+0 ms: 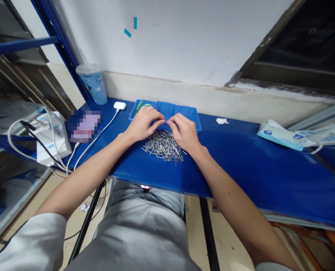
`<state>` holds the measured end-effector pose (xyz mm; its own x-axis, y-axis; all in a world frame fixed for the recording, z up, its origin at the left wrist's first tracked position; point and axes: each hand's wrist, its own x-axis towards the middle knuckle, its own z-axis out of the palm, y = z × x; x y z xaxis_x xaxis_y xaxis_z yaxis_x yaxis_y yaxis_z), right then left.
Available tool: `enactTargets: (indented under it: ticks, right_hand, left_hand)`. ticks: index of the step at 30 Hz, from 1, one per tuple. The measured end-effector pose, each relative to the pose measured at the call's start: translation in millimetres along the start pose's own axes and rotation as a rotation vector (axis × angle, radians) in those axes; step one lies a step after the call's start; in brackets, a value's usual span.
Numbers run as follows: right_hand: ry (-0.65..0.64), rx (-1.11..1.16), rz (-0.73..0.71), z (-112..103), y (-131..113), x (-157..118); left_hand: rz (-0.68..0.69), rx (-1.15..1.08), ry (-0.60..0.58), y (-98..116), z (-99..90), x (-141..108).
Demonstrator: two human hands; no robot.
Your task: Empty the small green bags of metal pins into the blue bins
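Observation:
My left hand (pixel 146 121) and my right hand (pixel 183 130) meet fingertip to fingertip above a heap of thin silvery metal pins (pixel 165 147). Both hands are closed in a pinch. Something tiny and thin shows between the fingertips, too small to name. Right behind the hands stands a blue divided tray (pixel 167 108), partly covered by them. Small green pieces (pixel 140 107) lie in its left compartment. The pins form a loose pile on the blue tabletop (pixel 241 165), pointing in many directions.
At the left are a patterned cup (pixel 92 83), a white charger case (pixel 119 105) on a cable, a blurred-out pinkish item (pixel 87 126) and a white power strip (pixel 53 139). Crumpled white tissue (pixel 222 121) and a tissue pack (pixel 280 134) lie right. A wall (pixel 167 49) rises behind.

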<state>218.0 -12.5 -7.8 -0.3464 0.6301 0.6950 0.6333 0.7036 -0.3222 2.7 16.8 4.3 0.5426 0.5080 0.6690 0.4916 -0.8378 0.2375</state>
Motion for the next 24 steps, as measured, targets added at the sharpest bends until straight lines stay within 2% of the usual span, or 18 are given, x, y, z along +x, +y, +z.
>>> enactTargets:
  ticks: [10, 24]
  right_hand:
    - [0.0, -0.037, -0.03, -0.3, 3.8, 0.0]
    - [0.15, -0.094, -0.038, -1.4, 9.6, 1.9]
  left_hand:
    - [0.001, 0.001, 0.007, -1.2, 0.6, 0.0]
    - [-0.047, 0.007, -0.023, -4.5, 0.1, 0.4]
